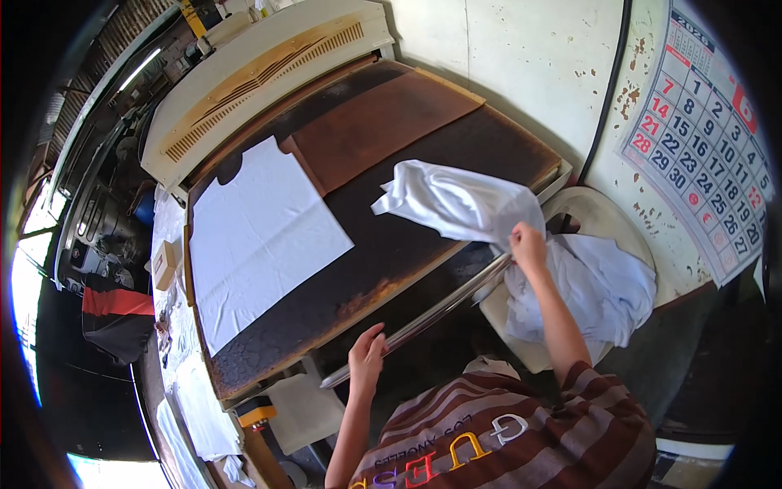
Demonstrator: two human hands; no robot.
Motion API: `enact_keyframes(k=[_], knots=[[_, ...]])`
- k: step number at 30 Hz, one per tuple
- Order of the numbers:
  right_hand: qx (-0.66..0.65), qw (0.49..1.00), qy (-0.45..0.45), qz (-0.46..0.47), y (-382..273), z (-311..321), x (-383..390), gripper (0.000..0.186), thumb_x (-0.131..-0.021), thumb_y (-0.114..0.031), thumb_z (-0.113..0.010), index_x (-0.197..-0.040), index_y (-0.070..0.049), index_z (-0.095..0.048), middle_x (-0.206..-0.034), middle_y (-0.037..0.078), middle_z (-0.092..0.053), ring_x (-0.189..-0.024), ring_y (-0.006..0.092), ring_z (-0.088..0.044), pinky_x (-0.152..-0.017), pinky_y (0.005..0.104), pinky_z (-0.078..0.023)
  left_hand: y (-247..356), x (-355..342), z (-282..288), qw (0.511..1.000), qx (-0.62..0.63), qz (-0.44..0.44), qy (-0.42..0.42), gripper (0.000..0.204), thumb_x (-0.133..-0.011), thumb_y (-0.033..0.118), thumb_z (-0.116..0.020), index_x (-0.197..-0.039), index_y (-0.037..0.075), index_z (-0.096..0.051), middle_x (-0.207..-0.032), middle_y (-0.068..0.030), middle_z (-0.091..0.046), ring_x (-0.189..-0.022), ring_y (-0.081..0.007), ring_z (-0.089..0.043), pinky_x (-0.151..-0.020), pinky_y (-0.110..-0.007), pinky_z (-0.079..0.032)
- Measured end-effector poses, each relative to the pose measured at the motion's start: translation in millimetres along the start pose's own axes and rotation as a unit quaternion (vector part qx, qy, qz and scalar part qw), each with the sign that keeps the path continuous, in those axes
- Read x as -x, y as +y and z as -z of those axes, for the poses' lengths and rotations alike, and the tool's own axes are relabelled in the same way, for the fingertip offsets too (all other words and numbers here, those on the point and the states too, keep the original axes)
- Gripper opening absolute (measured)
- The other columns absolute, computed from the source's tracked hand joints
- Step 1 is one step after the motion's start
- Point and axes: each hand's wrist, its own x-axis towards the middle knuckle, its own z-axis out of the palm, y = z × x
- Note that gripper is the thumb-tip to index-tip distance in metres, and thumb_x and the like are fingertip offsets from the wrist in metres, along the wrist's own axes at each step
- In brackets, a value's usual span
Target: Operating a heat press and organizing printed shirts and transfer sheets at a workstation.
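My right hand [529, 247] is closed on the edge of a shiny white cloth piece [468, 196]. The cloth is bunched and spreads from the hand over the near right corner of a dark flat bed [371, 236]. My left hand [368, 359] is beside a long metal bar [440, 310] along the bed's front, fingers apart and no cloth in it; whether it touches the bar is unclear. On the bed's left half a white cut garment panel [265, 236] lies flat, with a curved notch at its far end. A heap of white cloth [582, 285] rests on a chair to the right.
A brown sheet [383, 122] covers part of the bed's far side, below a cream vented hood [261, 73]. The pale plastic chair [639, 236] stands against the wall with a calendar [700, 130]. A small box [164, 265] and white cloth [204, 407] lie along the left side.
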Motion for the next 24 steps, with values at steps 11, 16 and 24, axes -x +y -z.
enact_keyframes(k=[11,16,24], knots=[[-0.089,0.977,-0.185,0.061,39,-44,-30,0.024,-0.068,-0.024,-0.067,-0.08,-0.006,-0.058,-0.082,0.013,-0.059,-0.075,0.0339,-0.057,-0.063,0.0407,-0.045,21,-156,-232,0.931,0.249,0.256,-0.074,0.021,-0.083,0.026,-0.057,-0.093,0.008,-0.053,-0.07,0.0009,-0.047,-0.044,-0.0054,-0.034,-0.04,-0.021,-0.029],[-0.233,0.954,-0.159,0.103,61,-39,-48,0.012,-0.073,-0.016,-0.059,-0.077,-0.004,-0.059,-0.076,0.012,-0.057,-0.069,0.0299,-0.057,-0.059,0.0377,-0.045,24,-154,-246,0.96,0.2,0.193,-0.025,0.012,-0.083,0.023,-0.056,-0.083,0.012,-0.051,-0.077,0.0013,-0.051,-0.06,-0.009,-0.047,-0.052,-0.025,-0.038],[-0.455,0.884,-0.109,-0.01,91,33,-146,0.011,-0.077,-0.008,-0.048,-0.066,-0.006,-0.049,-0.059,-0.002,-0.039,-0.054,0.0044,-0.038,-0.046,0.0221,-0.033,110,-135,-238,0.979,0.204,-0.03,0.002,0.026,-0.088,0.025,-0.04,-0.103,0.005,-0.048,-0.092,-0.0054,-0.057,-0.08,-0.0153,-0.056,-0.071,-0.033,-0.046]])
